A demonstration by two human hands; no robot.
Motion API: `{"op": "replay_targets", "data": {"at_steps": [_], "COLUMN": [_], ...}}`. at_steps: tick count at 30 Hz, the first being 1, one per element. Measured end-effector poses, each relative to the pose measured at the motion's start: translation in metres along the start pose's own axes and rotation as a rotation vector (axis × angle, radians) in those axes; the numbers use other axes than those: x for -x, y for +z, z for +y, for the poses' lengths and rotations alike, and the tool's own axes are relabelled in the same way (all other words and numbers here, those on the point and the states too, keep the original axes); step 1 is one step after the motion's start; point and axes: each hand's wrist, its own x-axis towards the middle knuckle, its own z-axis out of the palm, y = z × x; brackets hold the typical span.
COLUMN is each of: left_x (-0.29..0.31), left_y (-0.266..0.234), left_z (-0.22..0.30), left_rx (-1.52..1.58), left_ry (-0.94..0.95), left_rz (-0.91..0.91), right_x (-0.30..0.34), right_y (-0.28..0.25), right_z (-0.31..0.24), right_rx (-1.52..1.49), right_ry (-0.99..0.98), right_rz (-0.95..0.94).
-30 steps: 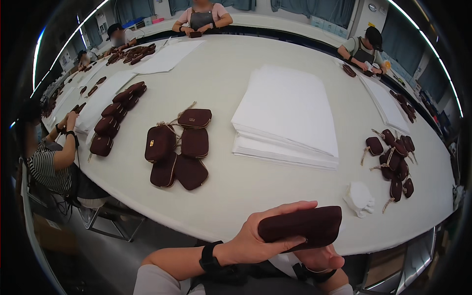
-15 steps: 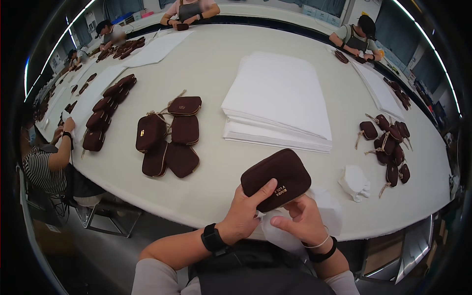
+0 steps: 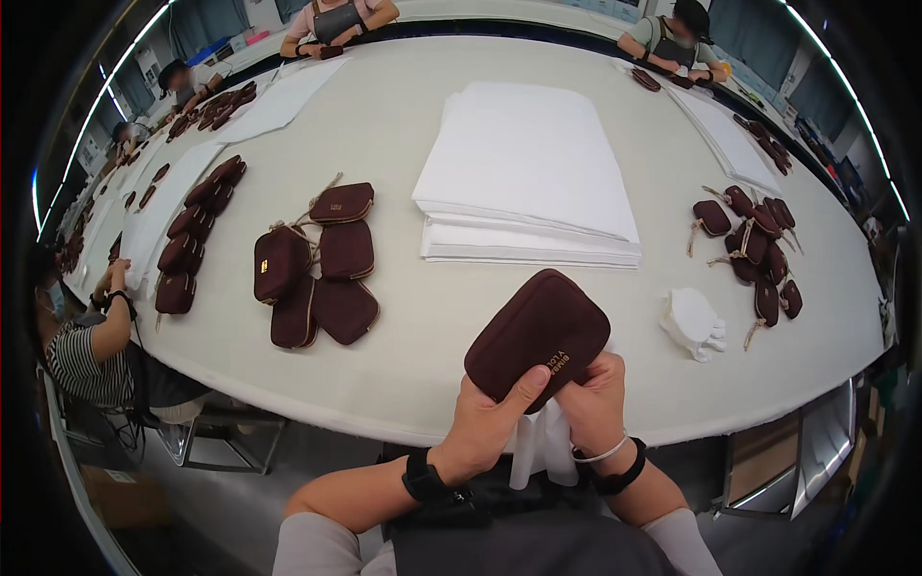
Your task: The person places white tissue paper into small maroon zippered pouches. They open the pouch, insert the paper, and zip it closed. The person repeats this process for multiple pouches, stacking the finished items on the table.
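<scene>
Since the earlier frame, both hands had tilted the dark maroon rectangular fabric pouch [image 3: 538, 338] flatter above the near edge of the wide cream bench [image 3: 403, 125]. The left hand [image 3: 490, 422] gripped its lower corner, thumb on top, while the right hand [image 3: 594, 403] clasped its underside. Beyond it lay a stack of white paper sheets [image 3: 528, 173] and a cluster of matching maroon pouches [image 3: 317, 269].
</scene>
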Motion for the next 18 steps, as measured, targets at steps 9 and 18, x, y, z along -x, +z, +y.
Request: {"op": "replay_targets", "data": {"at_steps": [9,18], "left_x": [0.0,-0.006], "left_y": [-0.024,-0.047], "left_z": [0.018,0.032], "left_rx": [0.024,-0.24], "left_ry": [-0.017,-0.055], "left_rz": [-0.005,-0.075], "right_x": [0.012,-0.015], "right_y": [-0.008,-0.012], "right_z": [-0.015,-0.046], "right_rx": [-0.024,1.051], "right_ry": [0.133,-0.341], "right_rz": [-0.304,-0.542]}}
